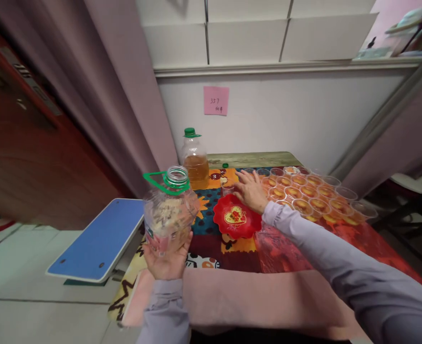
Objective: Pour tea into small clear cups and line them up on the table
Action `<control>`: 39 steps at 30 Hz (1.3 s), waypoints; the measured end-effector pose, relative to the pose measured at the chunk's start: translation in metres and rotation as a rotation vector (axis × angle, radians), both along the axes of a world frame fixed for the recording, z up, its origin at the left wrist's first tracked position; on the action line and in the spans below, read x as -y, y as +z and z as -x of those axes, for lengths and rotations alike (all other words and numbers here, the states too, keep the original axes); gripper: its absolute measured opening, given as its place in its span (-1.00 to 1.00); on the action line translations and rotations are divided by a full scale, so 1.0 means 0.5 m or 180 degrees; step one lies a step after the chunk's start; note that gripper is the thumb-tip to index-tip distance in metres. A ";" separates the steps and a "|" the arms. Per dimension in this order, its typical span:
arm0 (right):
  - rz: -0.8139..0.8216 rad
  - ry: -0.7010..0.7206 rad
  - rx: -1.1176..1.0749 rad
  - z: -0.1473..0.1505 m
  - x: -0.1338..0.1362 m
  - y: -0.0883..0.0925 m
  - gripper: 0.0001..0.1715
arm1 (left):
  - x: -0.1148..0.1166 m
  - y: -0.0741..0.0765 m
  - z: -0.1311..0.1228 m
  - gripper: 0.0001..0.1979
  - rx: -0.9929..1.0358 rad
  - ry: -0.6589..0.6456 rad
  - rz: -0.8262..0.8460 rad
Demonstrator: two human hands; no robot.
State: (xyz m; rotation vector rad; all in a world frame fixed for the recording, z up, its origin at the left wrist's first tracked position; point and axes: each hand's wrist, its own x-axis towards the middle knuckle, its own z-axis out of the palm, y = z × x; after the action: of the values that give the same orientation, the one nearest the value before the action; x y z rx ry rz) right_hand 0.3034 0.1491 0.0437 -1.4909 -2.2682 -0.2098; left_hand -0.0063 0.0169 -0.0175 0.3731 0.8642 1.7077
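Observation:
My left hand [167,260] supports a large clear plastic jug [169,215] from below, its palm and fingers against the lower part. The jug has an uncapped mouth, a green carrying handle and a pink label. Over the back of the table, my right hand [251,191] reaches out with fingers apart, beside a small clear cup [228,189]; whether it touches that cup is unclear. Below that hand lies a red scalloped plate [220,215] with a yellow heart design. Right of the hand stand many clear plastic cups [302,206] in rows, several with yellowish liquid.
A second jug [196,169], green-capped and partly full of amber liquid, stands at the back left. Near it lies a small green cap [225,165]. A blue board [99,241] sits left of the colourful tablecloth [205,239]. A pink note [216,101] hangs on the wall.

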 end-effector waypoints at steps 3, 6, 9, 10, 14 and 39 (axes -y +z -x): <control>0.0274 -0.0104 0.0052 0.045 -0.043 -0.020 -0.68 | 0.002 -0.004 0.003 -0.35 0.0259 -0.0007 -0.0029; 0.0322 -0.0140 0.0046 0.059 -0.063 -0.019 -0.70 | 0.003 -0.002 0.003 -0.38 0.0274 -0.0036 -0.0091; 0.0109 -0.0198 -0.0043 0.046 -0.058 0.005 -0.68 | 0.003 0.003 0.001 -0.33 0.0228 -0.0017 -0.0064; -0.0052 -0.0178 -0.0101 0.036 -0.048 0.014 -0.68 | 0.003 0.005 0.000 -0.31 0.0171 -0.0034 -0.0054; -0.0524 0.0219 -0.0174 -0.011 0.030 0.023 -0.73 | 0.003 0.013 -0.006 -0.22 -0.0242 -0.0126 -0.0074; 0.1342 0.0487 -0.5431 0.151 0.299 -0.079 -0.36 | 0.043 0.132 0.023 -0.45 -0.0671 0.0122 0.0230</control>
State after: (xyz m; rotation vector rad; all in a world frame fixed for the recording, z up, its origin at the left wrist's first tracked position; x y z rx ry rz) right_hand 0.2281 -0.0005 0.0041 -0.8655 -0.9381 1.1744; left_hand -0.0177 -0.0044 0.0484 0.4966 1.0895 1.6874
